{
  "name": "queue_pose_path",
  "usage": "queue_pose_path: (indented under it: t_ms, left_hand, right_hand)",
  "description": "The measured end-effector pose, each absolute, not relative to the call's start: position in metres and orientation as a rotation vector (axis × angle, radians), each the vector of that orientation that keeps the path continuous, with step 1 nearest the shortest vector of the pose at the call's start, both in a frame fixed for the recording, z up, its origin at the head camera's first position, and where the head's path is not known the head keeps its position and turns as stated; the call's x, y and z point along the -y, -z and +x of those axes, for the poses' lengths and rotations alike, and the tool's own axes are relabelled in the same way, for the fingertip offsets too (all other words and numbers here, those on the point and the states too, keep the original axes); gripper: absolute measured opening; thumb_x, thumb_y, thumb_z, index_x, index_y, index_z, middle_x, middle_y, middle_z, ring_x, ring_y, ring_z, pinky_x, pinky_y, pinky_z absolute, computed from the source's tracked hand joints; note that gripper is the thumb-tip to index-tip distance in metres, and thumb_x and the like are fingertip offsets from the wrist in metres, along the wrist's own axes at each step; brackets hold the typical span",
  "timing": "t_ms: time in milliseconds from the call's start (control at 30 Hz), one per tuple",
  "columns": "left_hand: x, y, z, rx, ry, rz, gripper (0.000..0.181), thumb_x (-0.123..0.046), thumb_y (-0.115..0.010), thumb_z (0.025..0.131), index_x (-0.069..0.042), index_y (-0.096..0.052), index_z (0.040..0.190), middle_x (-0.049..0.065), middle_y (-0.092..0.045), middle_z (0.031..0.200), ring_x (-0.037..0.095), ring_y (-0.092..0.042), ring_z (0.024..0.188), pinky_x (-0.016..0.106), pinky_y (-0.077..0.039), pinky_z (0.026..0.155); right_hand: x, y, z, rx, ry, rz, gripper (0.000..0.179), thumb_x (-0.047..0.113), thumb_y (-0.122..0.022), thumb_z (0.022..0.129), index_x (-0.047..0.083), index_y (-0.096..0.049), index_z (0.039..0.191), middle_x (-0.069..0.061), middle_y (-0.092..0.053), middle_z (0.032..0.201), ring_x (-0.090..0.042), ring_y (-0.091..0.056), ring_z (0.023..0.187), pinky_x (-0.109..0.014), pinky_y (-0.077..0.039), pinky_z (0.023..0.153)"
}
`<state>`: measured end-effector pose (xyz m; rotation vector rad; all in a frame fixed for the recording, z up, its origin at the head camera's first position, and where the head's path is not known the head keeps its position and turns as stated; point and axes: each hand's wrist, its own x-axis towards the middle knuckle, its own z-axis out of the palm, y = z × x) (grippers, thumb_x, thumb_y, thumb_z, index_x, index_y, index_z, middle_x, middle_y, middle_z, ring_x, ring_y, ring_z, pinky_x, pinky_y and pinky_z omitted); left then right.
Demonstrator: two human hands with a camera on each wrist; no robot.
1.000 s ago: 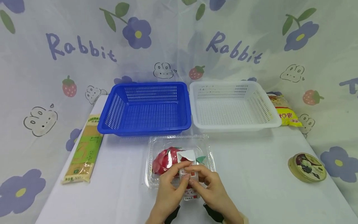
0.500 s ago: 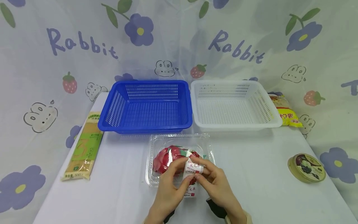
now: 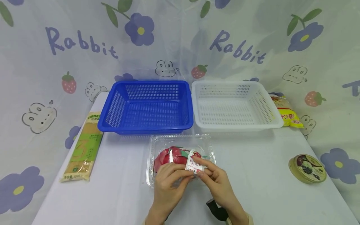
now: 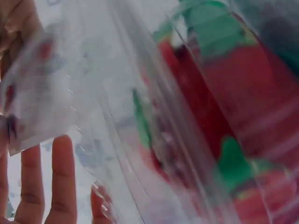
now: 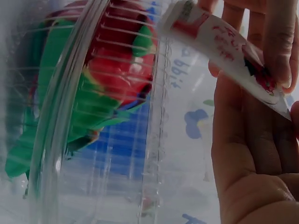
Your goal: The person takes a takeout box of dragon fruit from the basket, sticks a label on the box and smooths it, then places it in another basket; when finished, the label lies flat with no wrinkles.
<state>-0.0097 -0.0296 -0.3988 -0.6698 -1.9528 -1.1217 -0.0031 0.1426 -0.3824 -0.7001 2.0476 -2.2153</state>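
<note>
A clear plastic clamshell box [image 3: 152,156] lies in front of me in the head view. Inside it are red dragon fruit [image 3: 168,156] with green tips, partly behind my hands. My right hand [image 3: 217,179] holds a small white sticker label [image 3: 192,166] with red print between thumb and fingers, above the box's near right part. At the label's lower left edge, my left hand [image 3: 170,184] pinches with thumb and index finger. In the right wrist view the label [image 5: 224,53] bends slightly, apart from the box wall. The left wrist view shows the label [image 4: 39,93] blurred, beside the box.
A blue basket [image 3: 146,128] and a white basket [image 3: 239,126] stand side by side behind the box. To the left lies a spaghetti pack [image 3: 82,147]. A yellow snack bag [image 3: 289,117] sits behind the white basket's right side, and a round tin [image 3: 307,168] at right.
The label has turned and tilted in the hands. A second printed label hanging below it is no longer visible. My left hand has shifted slightly left and down, its fingers closer together.
</note>
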Motion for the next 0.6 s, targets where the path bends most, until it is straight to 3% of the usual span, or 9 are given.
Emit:
queue_pose_path:
  t_ms: [100,200,267,367,433,500,600]
  left_hand:
    - [0.031,0.399,-0.012,1.931,1.062,-0.661,0.010,-0.025,-0.076,0.083,-0.015,-0.075,0.082,-0.001,-0.072,0.082,0.012,-0.066,0.076,0.033,-0.046,0.084]
    - [0.032,0.399,-0.015,1.916,1.016,-0.656,0.013,-0.028,-0.077,0.080,-0.015,-0.075,0.080,0.000,-0.073,0.082,0.013,-0.067,0.077,0.036,-0.046,0.083]
    - [0.032,0.398,-0.016,1.904,1.000,-0.654,0.014,-0.030,-0.077,0.080,-0.016,-0.075,0.078,0.000,-0.073,0.082,0.014,-0.067,0.077,0.036,-0.045,0.082]
    - [0.032,0.398,-0.018,1.865,0.971,-0.653,0.018,-0.031,-0.074,0.083,-0.015,-0.075,0.074,0.000,-0.072,0.079,0.015,-0.066,0.075,0.036,-0.045,0.082]
    - [0.031,0.398,-0.019,1.829,0.946,-0.656,0.020,-0.032,-0.073,0.084,-0.015,-0.075,0.073,0.001,-0.071,0.077,0.015,-0.066,0.073,0.037,-0.045,0.080]
    - [0.031,0.399,-0.020,1.791,0.930,-0.663,0.021,-0.031,-0.073,0.084,-0.015,-0.075,0.071,0.002,-0.071,0.076,0.015,-0.065,0.071,0.037,-0.045,0.080]
    - [0.031,0.400,-0.021,1.778,0.949,-0.679,0.020,-0.030,-0.074,0.084,-0.015,-0.075,0.072,0.002,-0.071,0.076,0.016,-0.065,0.072,0.035,-0.045,0.083]
  right_hand:
    - [-0.142,0.382,-0.003,-2.042,2.191,-0.667,0.037,-0.006,-0.046,0.098,-0.016,-0.045,0.133,-0.015,-0.065,0.071,0.007,-0.046,0.064,-0.021,-0.037,0.049]
    - [-0.143,0.381,-0.003,-2.014,2.178,-0.646,0.038,-0.005,-0.046,0.098,-0.018,-0.043,0.133,-0.014,-0.051,0.059,0.000,-0.030,0.052,-0.032,-0.024,0.043]
    - [-0.144,0.381,-0.003,-2.005,2.166,-0.631,0.039,-0.004,-0.046,0.098,-0.018,-0.042,0.134,-0.015,-0.047,0.057,-0.004,-0.028,0.050,-0.032,-0.021,0.042]
    - [-0.145,0.382,-0.003,-2.003,2.143,-0.620,0.039,-0.003,-0.047,0.098,-0.018,-0.042,0.134,0.000,-0.048,0.057,0.000,-0.032,0.052,-0.028,-0.025,0.044]
    - [-0.146,0.382,-0.002,-1.996,2.140,-0.600,0.039,-0.002,-0.048,0.098,-0.018,-0.043,0.134,0.009,-0.059,0.066,0.006,-0.045,0.062,-0.021,-0.035,0.050]
    - [-0.146,0.382,-0.002,-1.985,2.148,-0.587,0.039,-0.001,-0.048,0.098,-0.017,-0.043,0.134,0.011,-0.070,0.082,0.006,-0.056,0.078,-0.016,-0.044,0.063]
    - [-0.146,0.382,-0.001,-1.980,2.151,-0.569,0.039,-0.001,-0.048,0.098,-0.017,-0.044,0.133,0.005,-0.075,0.094,0.005,-0.060,0.088,-0.013,-0.047,0.074]
